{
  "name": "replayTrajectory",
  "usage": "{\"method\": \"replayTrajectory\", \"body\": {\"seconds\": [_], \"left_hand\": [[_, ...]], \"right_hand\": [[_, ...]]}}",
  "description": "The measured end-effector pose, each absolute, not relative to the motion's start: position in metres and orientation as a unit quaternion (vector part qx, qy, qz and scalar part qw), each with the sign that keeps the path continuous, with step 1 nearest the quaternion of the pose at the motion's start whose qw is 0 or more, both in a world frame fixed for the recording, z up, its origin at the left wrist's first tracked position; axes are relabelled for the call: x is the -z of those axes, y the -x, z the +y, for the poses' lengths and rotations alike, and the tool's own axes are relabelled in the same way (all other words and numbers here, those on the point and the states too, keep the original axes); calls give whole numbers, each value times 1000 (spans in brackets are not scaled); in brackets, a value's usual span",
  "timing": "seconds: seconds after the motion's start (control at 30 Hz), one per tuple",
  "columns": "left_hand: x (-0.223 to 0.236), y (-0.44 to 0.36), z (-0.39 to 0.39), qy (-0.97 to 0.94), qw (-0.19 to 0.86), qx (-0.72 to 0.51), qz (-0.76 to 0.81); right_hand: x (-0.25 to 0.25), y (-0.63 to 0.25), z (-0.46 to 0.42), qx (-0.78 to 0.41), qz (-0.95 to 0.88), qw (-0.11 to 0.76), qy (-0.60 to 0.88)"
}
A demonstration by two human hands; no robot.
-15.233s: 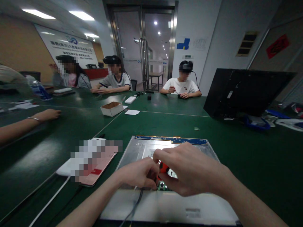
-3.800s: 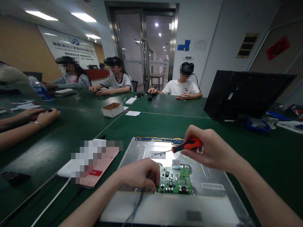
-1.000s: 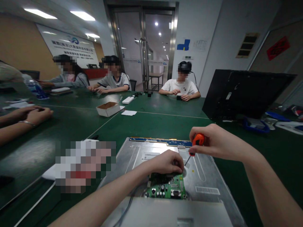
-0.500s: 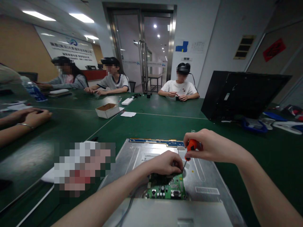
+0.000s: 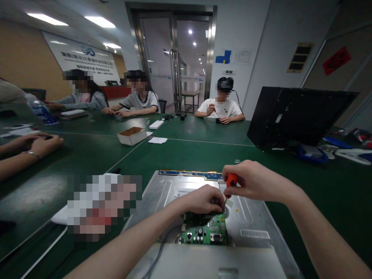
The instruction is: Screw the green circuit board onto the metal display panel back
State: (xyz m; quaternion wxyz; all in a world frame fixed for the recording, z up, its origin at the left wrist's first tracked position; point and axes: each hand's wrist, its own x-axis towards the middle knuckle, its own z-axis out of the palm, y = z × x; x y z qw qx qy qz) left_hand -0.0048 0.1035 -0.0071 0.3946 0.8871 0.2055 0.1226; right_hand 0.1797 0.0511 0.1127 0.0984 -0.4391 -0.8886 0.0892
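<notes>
An orange screwdriver [image 5: 231, 183] is gripped in the right hand [image 5: 248, 180], tip down at the far right corner of a green circuit board [image 5: 203, 230] on a metal panel [image 5: 252, 219]. The left hand [image 5: 205, 199] is curled beside the tip, its hold unclear.

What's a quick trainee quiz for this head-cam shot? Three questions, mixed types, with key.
1. Multiple choice: what does the person's right grip hold?
A) a bottle
B) an orange-and-black screwdriver
C) a white cable

2. True or false: in the picture, the open box lies to the left of the large black panel.

3. Fill in "near" or "far": as the person sees it, the left grip is at the ____ edge of the green circuit board.

Key: 1 B; 2 true; 3 far.
</notes>
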Motion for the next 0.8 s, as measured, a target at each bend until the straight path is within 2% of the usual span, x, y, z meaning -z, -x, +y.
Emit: {"method": "replayTrajectory", "body": {"seconds": [0.2,0.43,0.67,0.8], "left_hand": [[8,5,105,-889,394,-125,196],[6,5,104,-886,401,-122,196],[7,5,102,-882,403,-124,208],[9,5,105,-884,404,-122,201]], "right_hand": [[-112,-176,46,-40,-881,88,463],[-114,-176,42,-77,-890,94,439],[-111,-172,43,-6,-880,73,470],[-113,-174,40,-12,-879,66,472]]}}
